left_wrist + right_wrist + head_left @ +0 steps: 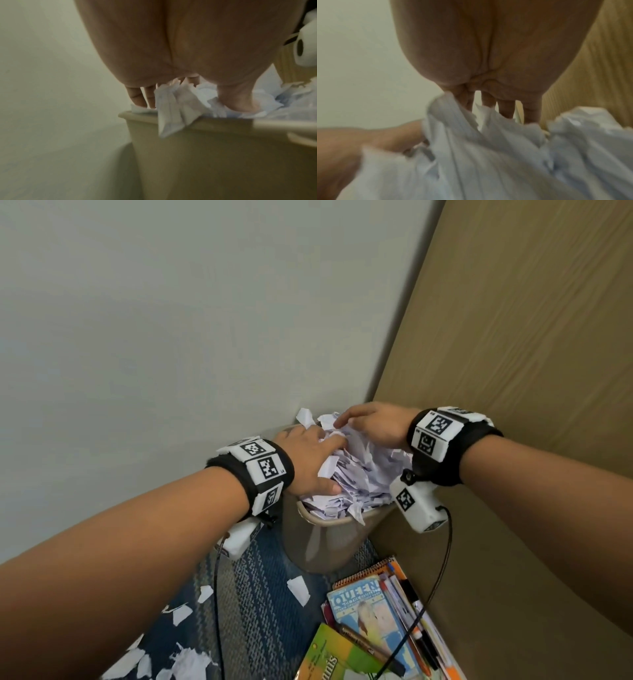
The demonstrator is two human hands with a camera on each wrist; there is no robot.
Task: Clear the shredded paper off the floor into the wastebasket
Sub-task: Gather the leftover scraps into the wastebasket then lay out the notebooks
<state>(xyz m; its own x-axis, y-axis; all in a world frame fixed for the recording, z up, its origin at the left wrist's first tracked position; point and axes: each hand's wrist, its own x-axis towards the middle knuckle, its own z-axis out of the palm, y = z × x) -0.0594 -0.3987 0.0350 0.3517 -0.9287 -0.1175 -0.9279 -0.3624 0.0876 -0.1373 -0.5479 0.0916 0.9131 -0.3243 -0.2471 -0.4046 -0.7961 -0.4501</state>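
Scraps [181,614] lie on the carpet at left, the left hand [308,460] and right hand [373,422] press flat-fingered on the paper heap [359,477] overfilling the wastebasket [318,539]: packing down, I judge, then gathering the remaining scraps.

Below the hands, the pale blue book [363,607] on the floor reads "QUEEN" across its cover, while the green book [329,655] just nearer shows lettering ending in "nnis".
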